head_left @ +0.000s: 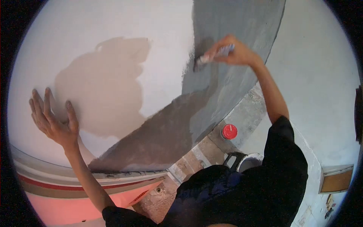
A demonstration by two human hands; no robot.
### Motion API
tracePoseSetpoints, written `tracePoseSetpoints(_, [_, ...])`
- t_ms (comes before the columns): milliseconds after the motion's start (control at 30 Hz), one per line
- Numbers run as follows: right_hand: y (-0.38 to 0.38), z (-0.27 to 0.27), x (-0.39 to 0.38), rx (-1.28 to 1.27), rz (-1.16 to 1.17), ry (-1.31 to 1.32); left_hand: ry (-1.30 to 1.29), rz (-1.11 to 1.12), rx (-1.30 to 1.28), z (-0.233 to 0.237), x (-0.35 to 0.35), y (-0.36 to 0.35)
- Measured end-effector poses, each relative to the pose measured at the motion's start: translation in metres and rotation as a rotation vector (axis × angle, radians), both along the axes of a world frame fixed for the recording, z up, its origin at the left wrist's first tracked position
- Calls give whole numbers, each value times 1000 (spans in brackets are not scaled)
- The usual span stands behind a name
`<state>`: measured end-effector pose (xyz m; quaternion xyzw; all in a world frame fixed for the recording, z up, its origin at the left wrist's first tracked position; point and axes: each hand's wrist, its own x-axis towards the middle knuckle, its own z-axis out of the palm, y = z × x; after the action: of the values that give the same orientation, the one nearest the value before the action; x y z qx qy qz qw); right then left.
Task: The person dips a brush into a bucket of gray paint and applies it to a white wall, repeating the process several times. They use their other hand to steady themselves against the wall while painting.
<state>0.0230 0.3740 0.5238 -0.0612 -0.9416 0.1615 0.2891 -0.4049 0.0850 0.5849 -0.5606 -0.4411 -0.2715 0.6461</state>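
My right hand (pixel 236 53) is closed around the handle of a paintbrush (pixel 204 59). The dark bristles touch the wall where the grey paint (pixel 234 22) meets the white surface (pixel 166 34), and that border looks ragged beside the brush. On the left, my left hand (pixel 55 121) lies against the white part of the wall with its fingers spread, holding nothing. Shadows of my head and arm fall over the white and grey areas.
Below stand a can with a red lid (pixel 229 131) and a bucket (pixel 250 162) partly hidden by my body. Stained floor (pixel 196 159) runs along the wall's foot. A pinkish-red panel (pixel 75 204) lies at lower left, a brown framed opening (pixel 336 179) at lower right.
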Motion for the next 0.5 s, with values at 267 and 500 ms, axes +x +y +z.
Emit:
tracePoseSetpoints(267, [-104,1,61,100,-466,491,-40,-9,20,-3,2,-1])
tracePoseSetpoints(500, [-261,-354,133,-1295,-961,874,-694,-369,-318,-158,94,-19])
